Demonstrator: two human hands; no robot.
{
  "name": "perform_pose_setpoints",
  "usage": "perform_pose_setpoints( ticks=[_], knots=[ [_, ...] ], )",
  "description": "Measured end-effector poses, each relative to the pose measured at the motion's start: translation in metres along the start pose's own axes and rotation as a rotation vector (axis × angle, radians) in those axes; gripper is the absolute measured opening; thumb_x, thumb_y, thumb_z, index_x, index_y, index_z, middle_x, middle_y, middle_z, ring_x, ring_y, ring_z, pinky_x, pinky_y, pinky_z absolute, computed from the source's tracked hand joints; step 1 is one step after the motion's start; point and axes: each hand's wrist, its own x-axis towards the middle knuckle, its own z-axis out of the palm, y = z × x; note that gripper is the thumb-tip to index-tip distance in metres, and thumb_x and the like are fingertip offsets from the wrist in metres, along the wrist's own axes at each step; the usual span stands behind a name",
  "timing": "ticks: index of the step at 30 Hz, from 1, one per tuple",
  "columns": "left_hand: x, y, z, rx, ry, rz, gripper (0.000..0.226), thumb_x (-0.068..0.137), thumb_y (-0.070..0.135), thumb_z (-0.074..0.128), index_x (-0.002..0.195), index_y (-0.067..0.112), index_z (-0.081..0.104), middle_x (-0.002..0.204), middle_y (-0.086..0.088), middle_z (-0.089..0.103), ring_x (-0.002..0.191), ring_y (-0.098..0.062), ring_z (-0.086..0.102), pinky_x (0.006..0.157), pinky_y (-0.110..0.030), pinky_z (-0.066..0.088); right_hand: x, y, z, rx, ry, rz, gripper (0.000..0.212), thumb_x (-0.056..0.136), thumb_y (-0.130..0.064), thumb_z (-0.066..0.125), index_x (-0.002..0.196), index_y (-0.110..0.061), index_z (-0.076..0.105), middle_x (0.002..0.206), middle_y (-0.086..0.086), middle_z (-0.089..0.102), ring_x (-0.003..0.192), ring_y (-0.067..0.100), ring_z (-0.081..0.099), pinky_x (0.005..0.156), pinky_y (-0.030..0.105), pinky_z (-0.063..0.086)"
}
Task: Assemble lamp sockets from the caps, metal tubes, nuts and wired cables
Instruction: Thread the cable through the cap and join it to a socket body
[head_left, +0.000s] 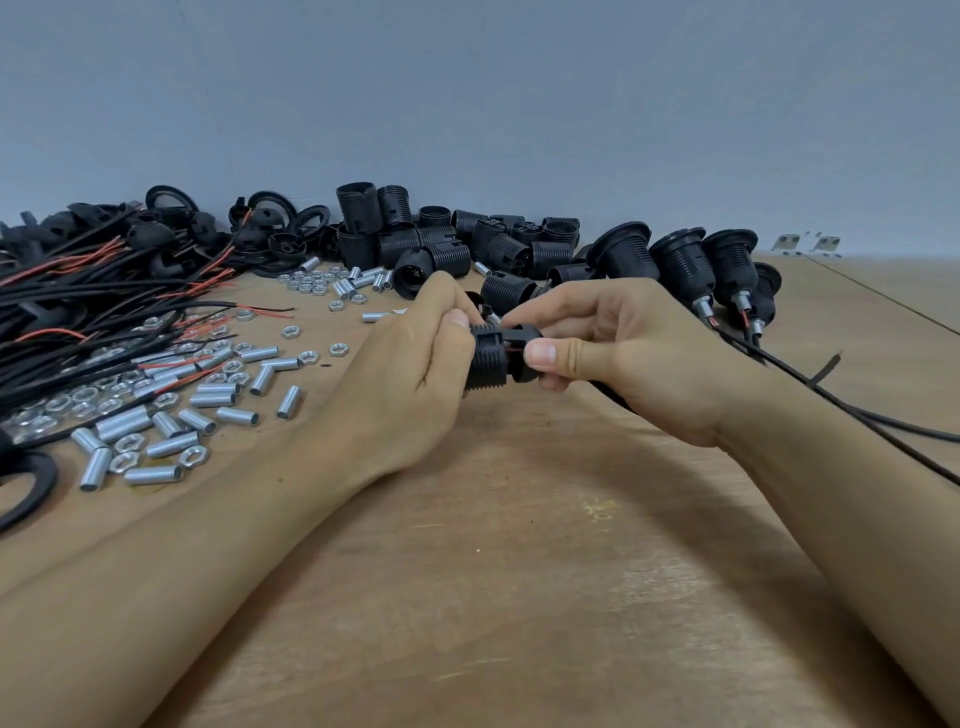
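Plastic, light and stiff by the look of it, the black threaded socket body (487, 358) at centre frame should grip well by its ridges, which is where the left hand (415, 364) curls round it. The right hand (618, 348) pinches the black cap (527, 353) against its end, thumb on the rim; a thin red wire shows in the gap between them. A black cable (852, 410) trails toward the right edge, limp and likely to drag.

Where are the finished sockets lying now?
In the head view, the finished sockets lie at the table's far right, behind the right hand.
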Motion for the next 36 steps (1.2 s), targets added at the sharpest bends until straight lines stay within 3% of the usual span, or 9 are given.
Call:
perform_pose_setpoints(
  ticks=[7, 11, 17, 20, 23, 26, 29, 32, 36],
  knots=[
    [0.002, 0.003, 0.0, 0.074, 0.082, -0.047, 0.027, 0.094, 0.028, 0.028, 0.083, 0.018, 0.051, 0.058, 0.001, 0.054, 0.056, -0.018, 0.049, 0.054, -0.043, 0.041, -0.001, -0.002, 0.009, 0.036, 0.006, -0.033, 0.022, 0.084, -0.002, 0.07, 0.105, -0.012, 0.071, 0.075, -0.002, 0.074, 0.066, 0.007, 0.065, 0.067, 0.017, 0.052],
    [0.002, 0.004, 0.001, 0.047, 0.115, -0.02, 0.027, 0.094, 0.026, 0.029, 0.084, 0.015, 0.051, 0.063, 0.018, 0.056, 0.056, -0.015, 0.049, 0.052, -0.037, 0.039, -0.002, -0.003, 0.011, 0.058, 0.024, -0.032, 0.026, 0.085, -0.003, 0.069, 0.11, -0.01, 0.068, 0.081, 0.006, 0.075, 0.064, 0.008, 0.065, 0.067, 0.018, 0.052],
    [0.001, 0.004, 0.005, 0.0, 0.165, -0.038, 0.029, 0.097, 0.029, 0.027, 0.083, 0.019, 0.05, 0.061, 0.007, 0.047, 0.057, -0.014, 0.045, 0.056, -0.04, 0.038, -0.007, -0.006, 0.02, -0.027, 0.0, -0.098, 0.024, 0.085, -0.002, 0.069, 0.099, -0.022, 0.069, 0.082, -0.003, 0.077, 0.063, 0.003, 0.066, 0.066, 0.015, 0.053],
    [-0.001, 0.004, 0.005, 0.029, 0.179, 0.011, 0.043, 0.101, 0.042, 0.02, 0.084, 0.018, 0.051, 0.066, -0.001, 0.053, 0.062, -0.017, 0.049, 0.057, -0.033, 0.039, -0.01, -0.007, 0.019, -0.032, 0.024, -0.14, 0.029, 0.085, -0.002, 0.069, 0.097, -0.028, 0.07, 0.078, -0.009, 0.076, 0.061, 0.001, 0.065, 0.064, 0.014, 0.052],
    [-0.002, 0.003, 0.006, -0.029, 0.175, 0.027, 0.053, 0.101, 0.051, 0.016, 0.089, 0.017, 0.056, 0.063, 0.002, 0.055, 0.059, -0.013, 0.052, 0.054, -0.026, 0.037, -0.012, -0.008, 0.019, -0.077, 0.009, -0.164, 0.032, 0.086, -0.003, 0.069, 0.103, -0.03, 0.07, 0.085, -0.01, 0.077, 0.06, -0.002, 0.062, 0.065, 0.014, 0.052],
    [-0.006, 0.002, 0.007, -0.03, 0.162, 0.046, 0.061, 0.099, 0.055, 0.014, 0.105, 0.016, 0.059, 0.074, 0.005, 0.063, 0.071, -0.009, 0.058, 0.064, -0.025, 0.043, -0.013, -0.008, 0.02, -0.135, -0.037, -0.178, 0.033, 0.088, -0.004, 0.068, 0.105, -0.032, 0.071, 0.081, -0.01, 0.075, 0.062, -0.004, 0.06, 0.066, 0.015, 0.054],
    [-0.005, 0.0, 0.009, -0.017, 0.14, 0.016, 0.065, 0.097, 0.058, 0.012, 0.112, 0.014, 0.057, 0.075, 0.008, 0.062, 0.078, 0.0, 0.058, 0.065, -0.009, 0.039, -0.011, -0.001, 0.022, -0.179, -0.039, -0.151, 0.03, 0.091, -0.007, 0.066, 0.108, -0.032, 0.071, 0.077, -0.009, 0.073, 0.061, -0.004, 0.059, 0.064, 0.019, 0.055],
    [0.003, -0.006, 0.007, 0.089, 0.076, -0.077, 0.075, 0.09, 0.068, 0.009, 0.104, 0.013, 0.058, 0.066, 0.006, 0.054, 0.076, 0.0, 0.054, 0.065, -0.01, 0.038, -0.005, 0.005, 0.027, -0.196, -0.063, -0.086, 0.027, 0.094, -0.012, 0.064, 0.114, -0.028, 0.07, 0.086, -0.001, 0.074, 0.069, 0.003, 0.064, 0.077, 0.031, 0.059],
    [0.007, -0.011, 0.003, 0.129, 0.131, -0.103, 0.079, 0.089, 0.072, 0.01, 0.09, 0.013, 0.064, 0.071, 0.001, 0.062, 0.072, -0.011, 0.054, 0.071, -0.027, 0.04, 0.002, 0.011, 0.031, -0.246, -0.021, -0.094, 0.036, 0.083, -0.016, 0.077, 0.118, -0.021, 0.068, 0.107, -0.005, 0.074, 0.102, 0.006, 0.067, 0.098, 0.031, 0.051]
  ],
)
